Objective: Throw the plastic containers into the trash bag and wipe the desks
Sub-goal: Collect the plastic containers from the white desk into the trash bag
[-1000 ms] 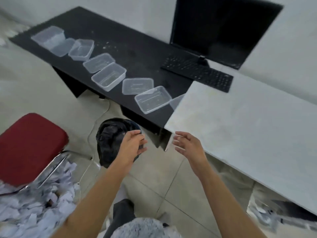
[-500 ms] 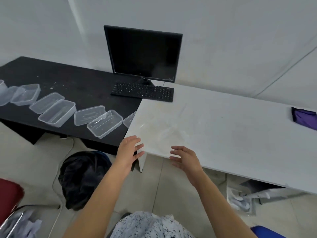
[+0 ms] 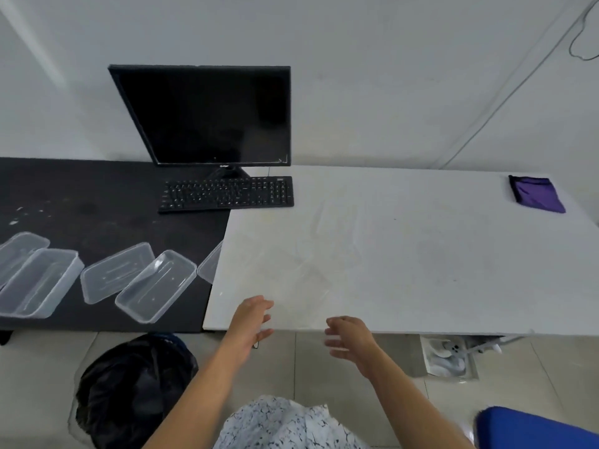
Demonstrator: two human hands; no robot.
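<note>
Plastic containers [image 3: 155, 285]: clear, rectangular, grouped on black desk [image 3: 97, 196], left of centre. Detail under mid-range below.

Nearest:
- Patterned white-and-black garment [image 3: 285, 422] at bottom centre.
- Blue object [image 3: 534, 429] at bottom right, cut by frame edge.
- Black trash bag [image 3: 129, 390] on tiled floor at lower left, just in front of black desk.

Hands:
- Left hand [image 3: 251, 322] over near edge of white desk [image 3: 421, 254], fingers extended and spread apart, gripping nothing.
- Right hand [image 3: 348, 335] just in front of same edge, motion-blurred, fingers loosely extended and slightly apart, gripping nothing.
- Near each other, not touching.

Under white desk, at right: open box [image 3: 449, 358] holding white items, not identifiable.

Mid-range:
- Five container pieces in a row along front of black desk, set at mixed angles, some overlapping.
- Rightmost piece [image 3: 212, 265] partly hidden behind white desk corner.
- White specks on black desk at far left.

Far:
- Black keyboard [image 3: 227, 192] at junction of both desks.
- Monitor [image 3: 207, 115] directly behind keyboard, screen dark, against pale wall.
- Folded purple cloth [image 3: 536, 194] at far right corner of white desk, well apart from both hands.
- Thin cable [image 3: 580, 43] on wall at upper right.
</note>
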